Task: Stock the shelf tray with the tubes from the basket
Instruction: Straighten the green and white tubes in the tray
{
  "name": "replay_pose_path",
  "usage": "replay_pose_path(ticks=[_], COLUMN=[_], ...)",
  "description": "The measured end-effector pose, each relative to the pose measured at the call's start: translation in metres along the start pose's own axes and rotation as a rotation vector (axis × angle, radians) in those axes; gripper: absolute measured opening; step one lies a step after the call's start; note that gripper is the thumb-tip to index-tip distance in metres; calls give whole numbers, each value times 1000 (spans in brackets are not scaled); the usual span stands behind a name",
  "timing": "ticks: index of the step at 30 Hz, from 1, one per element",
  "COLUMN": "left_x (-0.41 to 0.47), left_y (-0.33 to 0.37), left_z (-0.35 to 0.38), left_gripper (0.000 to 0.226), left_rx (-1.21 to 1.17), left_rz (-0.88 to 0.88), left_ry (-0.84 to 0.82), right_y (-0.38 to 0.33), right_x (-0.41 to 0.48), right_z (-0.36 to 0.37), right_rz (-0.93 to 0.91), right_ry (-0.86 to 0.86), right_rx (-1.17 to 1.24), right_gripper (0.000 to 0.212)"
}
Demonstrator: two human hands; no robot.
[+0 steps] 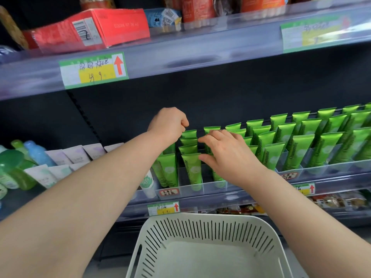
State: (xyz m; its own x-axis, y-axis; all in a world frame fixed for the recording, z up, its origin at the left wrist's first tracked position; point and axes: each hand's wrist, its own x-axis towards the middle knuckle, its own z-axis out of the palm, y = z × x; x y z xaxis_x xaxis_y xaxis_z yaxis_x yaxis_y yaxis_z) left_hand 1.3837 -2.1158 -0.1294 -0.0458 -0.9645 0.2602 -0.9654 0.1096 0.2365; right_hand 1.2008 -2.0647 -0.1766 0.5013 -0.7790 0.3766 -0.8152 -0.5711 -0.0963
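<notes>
Dark-backed shop shelving with clear plastic fronts; shelf tray (209,183) seated on the middle level, divided into narrow lanes. Green tubes (191,169) standing cap-down in nearly every lane of the tray, in rows from front wall to rear. Left hand (170,123) at the back of the tray's leftmost lanes, fingers curled tight just above the crimped end of the rearmost tube; cannot tell whether clamped on that tube or merely closed over it. Right hand (228,155) over the neighbouring lane, fingers apart and relaxed, tips touching tube tops. White basket (200,227) directly below the tray, no tube visible inside. Judged step: seating and squaring a last tube, stocking near complete. Next move, by judgement: press the rear tube fully down into its lane, align the row, then withdraw both hands from the tray without tipping neighbours.
</notes>
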Motion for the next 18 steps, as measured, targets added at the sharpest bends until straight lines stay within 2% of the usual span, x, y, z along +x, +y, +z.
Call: replay_pose_path(ticks=[9,18], left_x=[-39,-62], left_y=[-44,-72], left_z=[-24,-35], left_gripper=[15,14], left_rx=[-83,-111], left_rz=[-7,-47], left_ry=[15,-5], right_y=[-48,-71], right_x=[23,42], right_z=[11,32], right_rz=[-98,-69], right_ry=[8,-46], right_rx=[-1,-82], right_gripper=[31,22])
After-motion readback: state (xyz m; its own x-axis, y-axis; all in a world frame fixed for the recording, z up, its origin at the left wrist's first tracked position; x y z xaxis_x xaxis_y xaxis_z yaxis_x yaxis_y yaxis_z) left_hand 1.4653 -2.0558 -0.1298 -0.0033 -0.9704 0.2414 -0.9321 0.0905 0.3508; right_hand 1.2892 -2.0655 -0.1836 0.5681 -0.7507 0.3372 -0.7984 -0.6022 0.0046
